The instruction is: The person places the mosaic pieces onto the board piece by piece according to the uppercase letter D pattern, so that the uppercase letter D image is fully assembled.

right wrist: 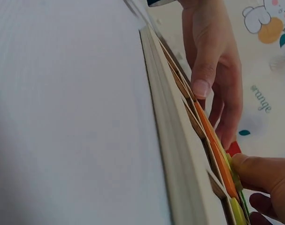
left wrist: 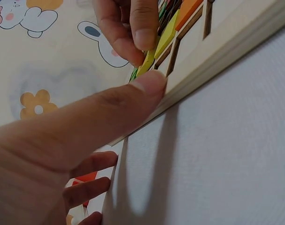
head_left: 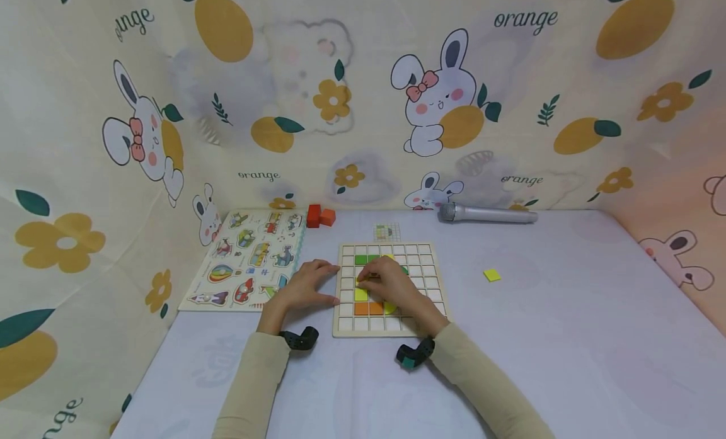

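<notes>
While the left hand point(head_left: 306, 288) steadies the grid board point(head_left: 347, 329), right fingers point(head_left: 371, 274) pinch a yellow tile point(head_left: 360, 282).

Pale wooden grid board point(head_left: 391, 330), white squares, holding green tiles point(head_left: 361, 259), a yellow tile point(head_left: 360, 295) and orange tiles point(head_left: 368, 308). A lone yellow tile point(head_left: 491, 275) toward the right edge of the lilac-white table point(head_left: 567, 338). Red blocks point(head_left: 320, 216) at the back edge, beside a silver microphone point(head_left: 488, 214). Cream cloth point(head_left: 363, 80) shows white bunnies, oranges, yellow flowers. Multicoloured picture puzzle point(head_left: 244, 261) along the left edge.
</notes>
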A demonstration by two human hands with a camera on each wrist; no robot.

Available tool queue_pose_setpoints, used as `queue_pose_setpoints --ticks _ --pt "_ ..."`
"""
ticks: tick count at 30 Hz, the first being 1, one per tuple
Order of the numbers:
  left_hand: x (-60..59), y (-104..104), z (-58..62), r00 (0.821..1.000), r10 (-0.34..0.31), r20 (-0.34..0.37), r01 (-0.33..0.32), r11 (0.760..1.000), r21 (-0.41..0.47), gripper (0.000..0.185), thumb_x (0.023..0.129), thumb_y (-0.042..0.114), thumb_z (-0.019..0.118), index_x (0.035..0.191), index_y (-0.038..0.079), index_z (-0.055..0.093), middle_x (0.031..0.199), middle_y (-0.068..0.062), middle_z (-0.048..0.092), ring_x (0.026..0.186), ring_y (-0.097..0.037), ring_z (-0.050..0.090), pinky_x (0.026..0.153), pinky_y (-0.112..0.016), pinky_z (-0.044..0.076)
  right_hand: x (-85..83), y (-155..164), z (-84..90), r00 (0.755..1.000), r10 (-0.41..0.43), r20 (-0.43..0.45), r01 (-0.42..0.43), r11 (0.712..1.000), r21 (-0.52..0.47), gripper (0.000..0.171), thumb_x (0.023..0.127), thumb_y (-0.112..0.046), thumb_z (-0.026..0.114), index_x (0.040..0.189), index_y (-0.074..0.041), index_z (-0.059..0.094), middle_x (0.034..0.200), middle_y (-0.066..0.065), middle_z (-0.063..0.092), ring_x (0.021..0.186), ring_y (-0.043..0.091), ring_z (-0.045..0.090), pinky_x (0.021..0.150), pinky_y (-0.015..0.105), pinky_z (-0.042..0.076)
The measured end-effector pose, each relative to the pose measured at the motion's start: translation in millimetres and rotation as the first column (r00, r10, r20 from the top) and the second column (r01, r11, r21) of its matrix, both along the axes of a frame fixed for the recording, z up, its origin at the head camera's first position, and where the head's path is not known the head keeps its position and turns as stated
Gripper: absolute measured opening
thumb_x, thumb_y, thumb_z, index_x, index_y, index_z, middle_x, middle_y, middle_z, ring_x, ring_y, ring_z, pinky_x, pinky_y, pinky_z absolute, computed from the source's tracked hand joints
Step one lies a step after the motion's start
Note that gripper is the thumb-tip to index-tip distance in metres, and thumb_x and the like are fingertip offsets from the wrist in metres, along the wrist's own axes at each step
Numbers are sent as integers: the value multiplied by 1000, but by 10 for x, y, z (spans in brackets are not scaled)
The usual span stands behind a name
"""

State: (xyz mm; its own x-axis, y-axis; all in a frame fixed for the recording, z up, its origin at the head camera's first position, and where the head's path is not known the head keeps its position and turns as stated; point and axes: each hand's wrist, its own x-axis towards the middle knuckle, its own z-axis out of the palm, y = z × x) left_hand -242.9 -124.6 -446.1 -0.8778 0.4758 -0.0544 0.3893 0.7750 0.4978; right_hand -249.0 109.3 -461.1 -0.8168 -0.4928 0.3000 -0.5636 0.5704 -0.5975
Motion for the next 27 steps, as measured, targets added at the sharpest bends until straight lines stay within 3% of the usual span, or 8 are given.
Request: queue_pose_setpoints --ticks 10,15,21,27 --pt "12 -2 25 1000 2 7 -2 1000 17 72 75 40 76 137 17 48 140 -9 40 131 -29 32 106 -50 31 -18 81 14 996 86 -29 -85 995 46 10 87 -14 66 95 -15 72 98 -7 68 94 10 53 88 32 42" --pt "14 1 15 1000 9 13 -9 1000 8 73 75 41 76 138 19 47 141 -8 40 132 -29 32 107 -50 30 3 183 26 998 53 -22 -53 998 19 13 87 -15 66 99 -15 71 103 -5 63 94 11 50 82 31 46" --pt "14 5 1 1000 13 14 -13 1000 6 73 74 41 76 138 19 47 141 -8 39 132 -29 31 107 -50 31 31 427 79 995 29 -99 -29 1000 -3 17 85 -11 68 102 -10 70 105 3 62 90 20 55 72 34 49" --pt "22 10 14 1000 21 18 -21 1000 3 73 74 41 76 138 20 47 142 -8 39 133 -28 31 107 -50 30 41 730 180 995 -57 -85 55 998 -21 17 83 -10 70 100 -7 70 103 6 63 91 23 56 74 38 52"
